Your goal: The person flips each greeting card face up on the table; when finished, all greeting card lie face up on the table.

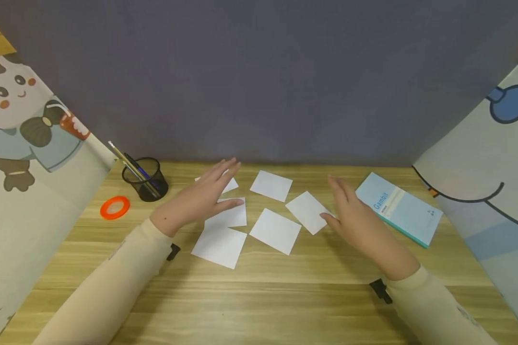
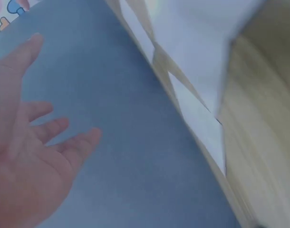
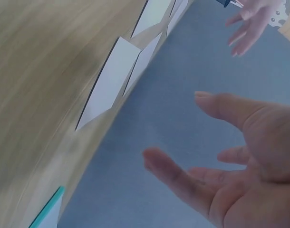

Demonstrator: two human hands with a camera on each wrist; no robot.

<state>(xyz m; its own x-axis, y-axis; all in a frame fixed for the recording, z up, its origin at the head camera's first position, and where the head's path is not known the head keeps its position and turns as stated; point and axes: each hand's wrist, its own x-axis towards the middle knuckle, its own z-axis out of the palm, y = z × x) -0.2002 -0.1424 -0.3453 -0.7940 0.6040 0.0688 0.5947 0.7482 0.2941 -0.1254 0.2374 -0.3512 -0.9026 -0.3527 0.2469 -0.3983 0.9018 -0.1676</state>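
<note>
I'm hovering left hand and right hand, spread and grasping nothing, above cards near the table's back edge, apparently arranging them, next likely needing a low pinch.

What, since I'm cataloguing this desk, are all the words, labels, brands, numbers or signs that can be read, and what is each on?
"Gambit": on the light blue book.
Smaller print on the book's pale band: too small to read.
Marks on the left sleeve and right sleeve: too blurred.
White cards: no writing shows.
</note>
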